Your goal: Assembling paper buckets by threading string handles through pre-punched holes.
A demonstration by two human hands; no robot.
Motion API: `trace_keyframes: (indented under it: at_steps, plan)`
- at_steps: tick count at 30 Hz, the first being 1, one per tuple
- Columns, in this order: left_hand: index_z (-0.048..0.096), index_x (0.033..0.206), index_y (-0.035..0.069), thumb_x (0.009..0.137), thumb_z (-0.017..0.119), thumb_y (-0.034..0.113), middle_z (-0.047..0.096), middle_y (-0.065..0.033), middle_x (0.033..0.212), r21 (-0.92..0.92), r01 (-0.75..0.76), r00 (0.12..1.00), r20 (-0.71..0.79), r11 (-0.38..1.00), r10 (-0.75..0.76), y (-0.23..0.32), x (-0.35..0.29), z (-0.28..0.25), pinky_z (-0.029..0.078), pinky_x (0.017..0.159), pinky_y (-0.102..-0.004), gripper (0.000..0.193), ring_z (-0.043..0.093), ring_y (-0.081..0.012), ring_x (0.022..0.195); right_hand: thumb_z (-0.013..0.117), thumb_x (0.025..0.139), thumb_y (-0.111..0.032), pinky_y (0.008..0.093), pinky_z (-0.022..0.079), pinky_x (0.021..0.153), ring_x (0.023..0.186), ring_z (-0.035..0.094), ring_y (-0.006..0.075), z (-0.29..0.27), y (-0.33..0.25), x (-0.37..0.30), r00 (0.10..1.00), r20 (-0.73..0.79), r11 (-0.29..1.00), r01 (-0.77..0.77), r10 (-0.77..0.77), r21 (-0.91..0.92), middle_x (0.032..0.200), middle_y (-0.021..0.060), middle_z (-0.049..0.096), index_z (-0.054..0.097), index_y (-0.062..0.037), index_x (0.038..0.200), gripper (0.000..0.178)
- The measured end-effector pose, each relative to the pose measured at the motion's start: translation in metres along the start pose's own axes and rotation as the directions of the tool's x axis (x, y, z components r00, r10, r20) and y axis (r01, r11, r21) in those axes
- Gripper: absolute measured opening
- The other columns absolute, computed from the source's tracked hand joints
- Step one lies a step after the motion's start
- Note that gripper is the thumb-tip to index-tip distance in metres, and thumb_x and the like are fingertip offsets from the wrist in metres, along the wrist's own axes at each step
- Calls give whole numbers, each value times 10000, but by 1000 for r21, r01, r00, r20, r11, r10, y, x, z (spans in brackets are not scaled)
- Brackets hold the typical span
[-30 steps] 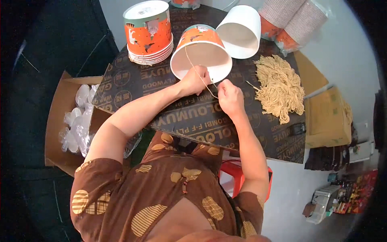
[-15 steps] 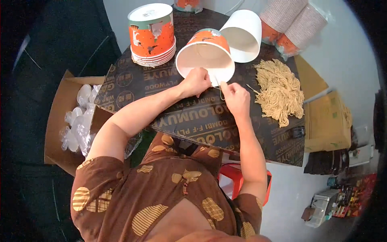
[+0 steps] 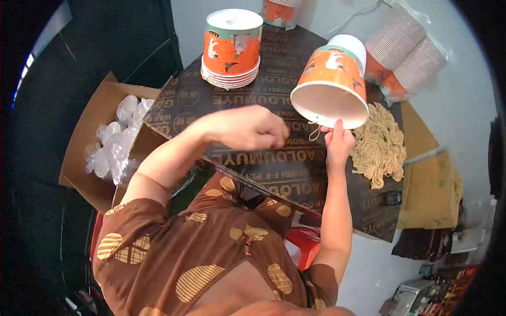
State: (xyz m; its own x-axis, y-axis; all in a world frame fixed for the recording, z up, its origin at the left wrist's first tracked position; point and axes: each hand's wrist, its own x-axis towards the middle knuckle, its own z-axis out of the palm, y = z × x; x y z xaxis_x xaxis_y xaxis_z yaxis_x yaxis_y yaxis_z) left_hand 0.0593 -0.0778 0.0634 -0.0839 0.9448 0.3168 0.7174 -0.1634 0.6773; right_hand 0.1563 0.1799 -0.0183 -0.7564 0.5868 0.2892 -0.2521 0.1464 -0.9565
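My right hand [image 3: 340, 141] grips the lower rim of an orange paper bucket [image 3: 337, 67], thumb inside and fingers outside. The bucket is tipped, its white mouth toward me. A thin loop of beige cord [image 3: 314, 134] hangs at its rim beside my fingers. My left hand [image 3: 259, 129] is held over the table, apart from the bucket, with fingers curled; whatever they may hold is hidden. To the right of the bucket lies a heap of beige cords [image 3: 380, 145]. At the far left of the table an upside-down stack of orange buckets [image 3: 231, 50] stands.
A white bucket [image 3: 350, 43] sits partly hidden behind the held one. Wrapped stacks of buckets [image 3: 396, 45] lean at the back right. The dark printed table [image 3: 284, 179] has a cardboard box [image 3: 87, 142] of clear plastic pieces [image 3: 113, 145] at its left, another box [image 3: 429, 192] at its right.
My right hand has taken the orange bucket by its rim and moved it right, in front of the white bucket. My left hand has come off the bucket. The whole view has shifted.
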Motion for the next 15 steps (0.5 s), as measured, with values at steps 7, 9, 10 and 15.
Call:
trace_keyframes:
  at_steps: [7, 9, 10, 15]
  plan:
    - [115, 1423, -113, 545, 893, 404, 372, -268, 1380, -418, 57, 780, -548, 907, -302, 14, -1, -5, 362, 1050, -380, 1282, 427, -290, 1264, 648, 845, -128, 341, 522, 714, 855, 673, 289, 9, -5, -13, 773, 176, 689, 626, -610, -366, 945, 184, 665, 603, 60, 1110, 328]
    - [50, 1420, -109, 548, 900, 312, 360, -227, 1380, -359, 2, 765, -601, 933, -233, 18, 7, 11, 285, 1094, -361, 1288, 371, -280, 1298, 665, 816, -111, 369, 532, 717, 853, 669, 330, 16, -9, -21, 738, 183, 620, 654, -650, -433, 992, 200, 653, 553, 85, 1179, 427]
    - [44, 1421, -106, 559, 896, 310, 352, -230, 1385, -348, 27, 738, -625, 937, -254, 23, 10, 14, 277, 1099, -363, 1282, 361, -279, 1305, 673, 823, -111, 353, 528, 748, 869, 667, 285, 18, -14, -24, 702, 195, 565, 680, -685, -467, 1015, 174, 658, 567, 75, 1154, 394]
    - [43, 1426, -91, 557, 892, 315, 331, -238, 1396, -311, -75, 701, -693, 948, -171, 26, 20, 6, 264, 1106, -375, 1281, 337, -299, 1322, 655, 846, -98, 335, 518, 807, 1036, 627, 256, 17, -30, -22, 658, 163, 501, 689, -735, -523, 1236, 193, 570, 444, 61, 1315, 538]
